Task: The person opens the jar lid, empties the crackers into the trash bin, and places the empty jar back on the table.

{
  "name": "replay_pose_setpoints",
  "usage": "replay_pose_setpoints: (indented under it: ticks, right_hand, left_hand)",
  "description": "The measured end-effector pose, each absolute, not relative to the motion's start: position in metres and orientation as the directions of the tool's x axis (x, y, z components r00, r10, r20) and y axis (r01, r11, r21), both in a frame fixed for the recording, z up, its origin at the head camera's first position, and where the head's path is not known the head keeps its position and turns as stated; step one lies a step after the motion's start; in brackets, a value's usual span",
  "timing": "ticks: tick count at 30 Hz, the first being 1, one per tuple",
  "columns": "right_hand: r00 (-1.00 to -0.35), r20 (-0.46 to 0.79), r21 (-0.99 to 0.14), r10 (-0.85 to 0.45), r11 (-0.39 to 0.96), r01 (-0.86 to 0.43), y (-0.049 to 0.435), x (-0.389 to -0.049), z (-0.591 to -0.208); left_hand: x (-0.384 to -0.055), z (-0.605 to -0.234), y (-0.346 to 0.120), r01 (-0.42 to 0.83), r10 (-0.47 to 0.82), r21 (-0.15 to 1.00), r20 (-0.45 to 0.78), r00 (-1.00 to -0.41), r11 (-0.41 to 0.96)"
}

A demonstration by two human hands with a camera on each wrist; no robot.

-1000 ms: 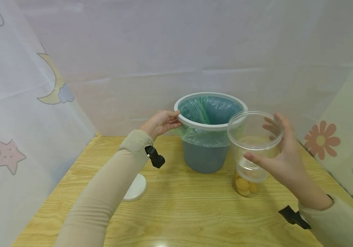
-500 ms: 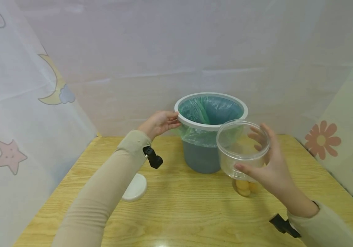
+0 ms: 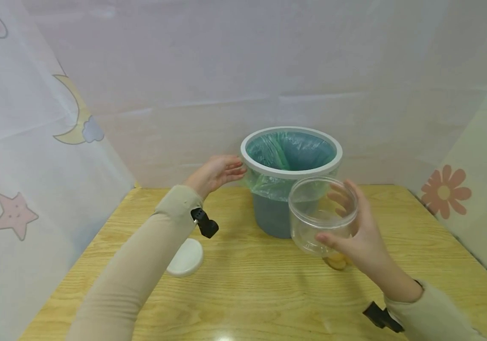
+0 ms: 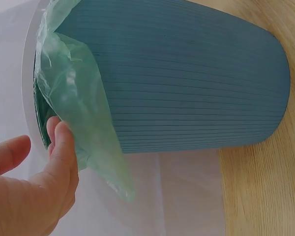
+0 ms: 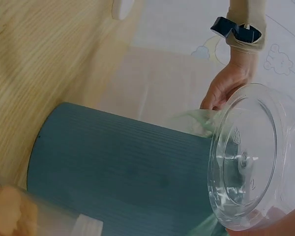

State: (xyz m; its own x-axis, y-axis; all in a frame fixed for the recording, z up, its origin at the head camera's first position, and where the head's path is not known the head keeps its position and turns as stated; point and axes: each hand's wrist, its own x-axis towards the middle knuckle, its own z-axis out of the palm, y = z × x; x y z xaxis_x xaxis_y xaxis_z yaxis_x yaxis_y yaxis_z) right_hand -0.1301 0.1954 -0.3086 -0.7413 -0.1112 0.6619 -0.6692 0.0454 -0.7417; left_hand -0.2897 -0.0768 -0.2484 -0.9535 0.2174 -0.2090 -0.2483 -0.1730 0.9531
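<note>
My right hand [image 3: 365,237] holds a clear plastic jar [image 3: 305,232] round its side, with no lid on it. In the right wrist view, the moulded base of this jar faces the camera. The jar overlaps the front of a blue-grey trash bin [image 3: 269,215] in the head view. A green bag [image 3: 273,186] lines the bin, folded over beneath its white rim. My left hand [image 3: 217,175] is at the left of the rim, thumb and fingers apart and loosely bent. In the left wrist view, its fingertips [image 4: 63,129] are right at the bag's loose edge.
A second clear container with round yellow-orange pieces [image 5: 7,209] stands on the table near the bin, mostly hidden behind the held jar in the head view. A white round lid [image 3: 185,258] lies on the wooden table [image 3: 243,293] at left. Printed cloth hangs behind.
My right hand has brought the jar left and down, away from above the second container to the bin's front. My left hand has let go of the rim and drawn slightly left.
</note>
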Motion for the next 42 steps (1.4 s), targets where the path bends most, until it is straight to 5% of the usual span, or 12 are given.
replay_pose_setpoints:
  ticks: [35, 42]
  right_hand:
    - [-0.779, 0.597, -0.791, -0.194, 0.022, -0.612, 0.174, -0.135, -0.341]
    - [-0.751, 0.620, -0.780, -0.226, -0.077, -0.621, 0.167, -0.139, -0.349]
  left_hand:
    - [-0.256, -0.271, -0.114, -0.134, 0.248, 0.986, -0.107, -0.963, -0.094]
    - [-0.250, -0.276, -0.118, -0.102, 0.260, 0.993, -0.082, -0.962, -0.066]
